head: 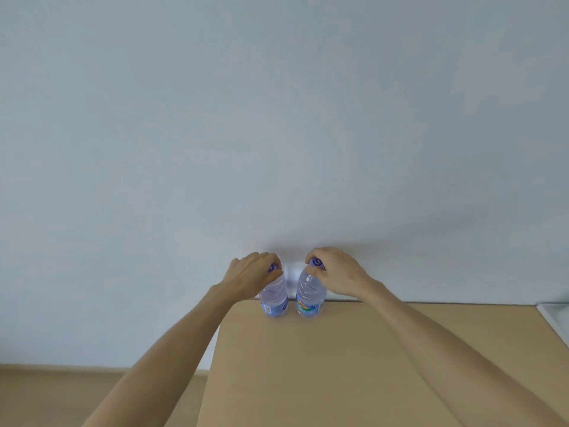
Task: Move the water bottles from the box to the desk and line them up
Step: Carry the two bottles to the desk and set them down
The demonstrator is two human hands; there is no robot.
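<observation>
Right now both hands are at the far edge of the counter (338, 365), each on top of its own water bottle. The left hand (251, 274) has its grip curled over the purple cap of the left bottle (274, 298), thumb and fingertips pinching round it from above. The right hand (335, 272) does likewise on the right bottle (310, 298), its fingers closed round the cap with part of the purple top showing between them.

Both bottles stand upright near the counter's far left corner, close beside each other with a narrow gap between, and just in front of the pale wall (277, 118). Their bases seem to rest on the surface, though I cannot tell for certain that their weight is fully down. Holding by the cap from above looks sensible: it keeps the bodies vertical, leaves the sides free so the two can be set near one another, and lets each be nudged into line without tipping.

Starting at the back corner looks like a way to begin a row along the far edge, leaving room to the right for more. The box is not in view, so how many bottles remain cannot be judged. A pale tray-like edge (554, 318) shows at the counter's right side. The likely next step is to release both caps once the pair stands level.
</observation>
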